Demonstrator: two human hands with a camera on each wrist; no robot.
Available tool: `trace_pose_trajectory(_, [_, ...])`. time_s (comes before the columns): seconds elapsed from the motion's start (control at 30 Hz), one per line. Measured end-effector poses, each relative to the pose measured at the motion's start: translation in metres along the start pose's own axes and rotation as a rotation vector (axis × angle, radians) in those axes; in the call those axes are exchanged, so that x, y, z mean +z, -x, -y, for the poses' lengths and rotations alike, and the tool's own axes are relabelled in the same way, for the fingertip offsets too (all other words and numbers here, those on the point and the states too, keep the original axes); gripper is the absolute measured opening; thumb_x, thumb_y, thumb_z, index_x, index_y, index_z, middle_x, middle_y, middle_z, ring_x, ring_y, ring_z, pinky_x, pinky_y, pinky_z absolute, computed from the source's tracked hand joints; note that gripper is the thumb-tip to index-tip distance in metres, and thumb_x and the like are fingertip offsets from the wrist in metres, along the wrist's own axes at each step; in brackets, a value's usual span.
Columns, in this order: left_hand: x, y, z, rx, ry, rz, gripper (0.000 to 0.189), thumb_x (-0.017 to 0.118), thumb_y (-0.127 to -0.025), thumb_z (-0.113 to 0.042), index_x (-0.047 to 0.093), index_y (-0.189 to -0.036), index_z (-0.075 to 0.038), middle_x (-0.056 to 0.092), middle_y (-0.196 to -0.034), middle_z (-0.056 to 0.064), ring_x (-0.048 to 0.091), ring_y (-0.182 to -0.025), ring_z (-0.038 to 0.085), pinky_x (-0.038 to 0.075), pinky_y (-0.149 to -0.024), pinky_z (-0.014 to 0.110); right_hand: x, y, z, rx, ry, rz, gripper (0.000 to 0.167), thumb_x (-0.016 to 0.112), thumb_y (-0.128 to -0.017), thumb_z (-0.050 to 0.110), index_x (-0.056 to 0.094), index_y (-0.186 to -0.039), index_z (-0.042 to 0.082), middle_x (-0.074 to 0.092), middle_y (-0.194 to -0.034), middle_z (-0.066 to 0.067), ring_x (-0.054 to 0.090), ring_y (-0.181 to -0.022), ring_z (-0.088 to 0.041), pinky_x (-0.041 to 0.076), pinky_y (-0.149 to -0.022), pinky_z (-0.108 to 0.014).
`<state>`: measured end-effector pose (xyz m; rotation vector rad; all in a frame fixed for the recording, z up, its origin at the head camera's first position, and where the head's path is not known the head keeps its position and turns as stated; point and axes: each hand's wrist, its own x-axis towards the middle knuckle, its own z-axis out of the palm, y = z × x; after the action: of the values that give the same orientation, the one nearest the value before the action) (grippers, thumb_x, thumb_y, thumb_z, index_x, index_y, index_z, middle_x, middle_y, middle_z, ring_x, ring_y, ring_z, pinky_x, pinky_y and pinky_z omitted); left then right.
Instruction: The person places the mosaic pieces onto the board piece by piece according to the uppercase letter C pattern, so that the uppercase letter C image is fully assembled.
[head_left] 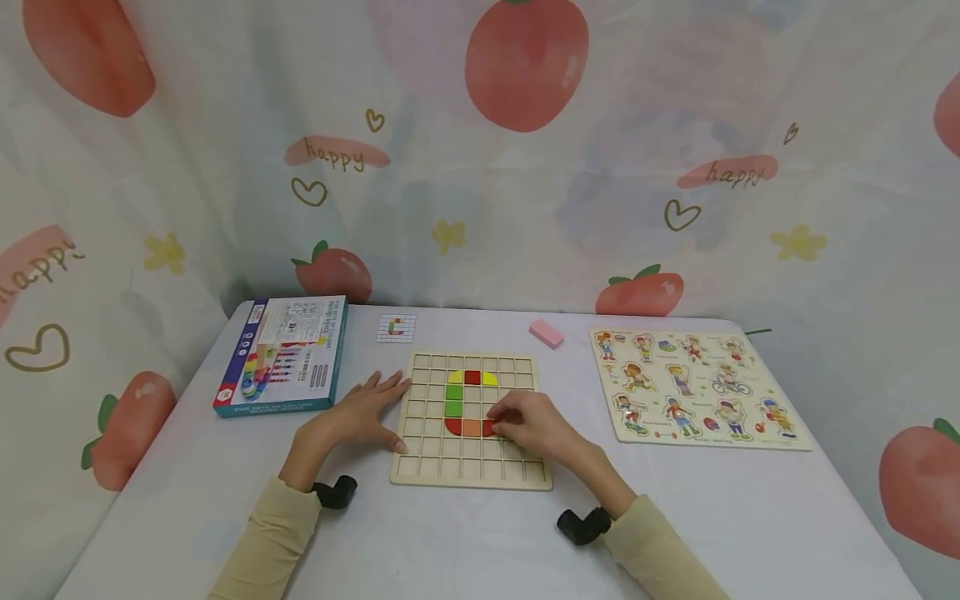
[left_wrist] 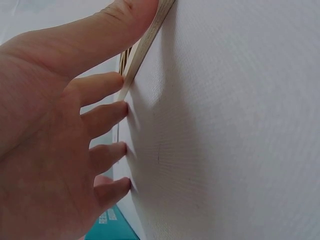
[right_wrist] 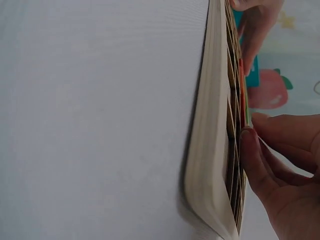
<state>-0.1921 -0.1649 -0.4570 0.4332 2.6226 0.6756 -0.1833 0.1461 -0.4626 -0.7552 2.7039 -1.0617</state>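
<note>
A wooden grid board [head_left: 471,472] lies flat on the table. Set in its cells are yellow, red, green and orange pieces, among them a green square [head_left: 453,408] and an orange square [head_left: 472,428]. My left hand [head_left: 367,414] is spread beside the board, thumb and fingertips at its left edge. With thumb and forefinger, my right hand [head_left: 534,425] pinches a red piece [head_left: 487,427] in the lower row of the coloured shape; the fingertips partly cover it. In the right wrist view these fingertips [right_wrist: 248,134] meet low over the grid.
A small pattern card [head_left: 395,328] lies behind the board, with a pink block [head_left: 546,333] to its right. At the left is a boxed toy set [head_left: 285,354]. A wooden picture puzzle [head_left: 697,387] occupies the right side. Patterned cloth [head_left: 480,208] hangs behind the table.
</note>
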Motion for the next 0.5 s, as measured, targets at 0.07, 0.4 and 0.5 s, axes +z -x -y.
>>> trace_pose_trajectory(0.07, [0.0003,-0.0003,0.0003,-0.001,0.002,0.001,0.106,0.091,-0.076,-0.035,0.033,-0.162,-0.013,0.020,-0.172,0.011,0.003,-0.160,0.042,0.006,-0.128,0.062,-0.0010,0.0006,0.0001,-0.014,0.002,0.003,0.013,0.077,-0.091,0.005,0.077,-0.104,0.006,0.072,-0.097,-0.001,0.062,-0.084,-0.010,0.056,-0.076,-0.021])
trace_pose_trajectory(0.4, [-0.0030,0.0006,0.0037,0.016,0.016,-0.003,0.109,0.093,-0.073,-0.033,0.033,-0.162,-0.011,0.021,-0.172,0.013,0.004,-0.159,0.044,0.006,-0.128,0.063,-0.0048,0.0031,0.0002,0.010,-0.015,0.013,0.015,0.073,-0.094,0.007,0.077,-0.107,0.010,0.074,-0.103,0.001,0.064,-0.090,-0.011,0.058,-0.084,-0.026])
trace_pose_trajectory(0.5, [-0.0032,0.0008,0.0033,0.007,0.012,-0.004,0.110,0.093,-0.073,-0.033,0.032,-0.162,-0.012,0.020,-0.172,0.012,0.003,-0.159,0.043,0.006,-0.128,0.062,-0.0093,0.0054,-0.0016,0.024,-0.018,0.000,0.014,0.071,-0.095,0.006,0.077,-0.108,0.011,0.074,-0.104,0.001,0.065,-0.093,-0.011,0.058,-0.087,-0.026])
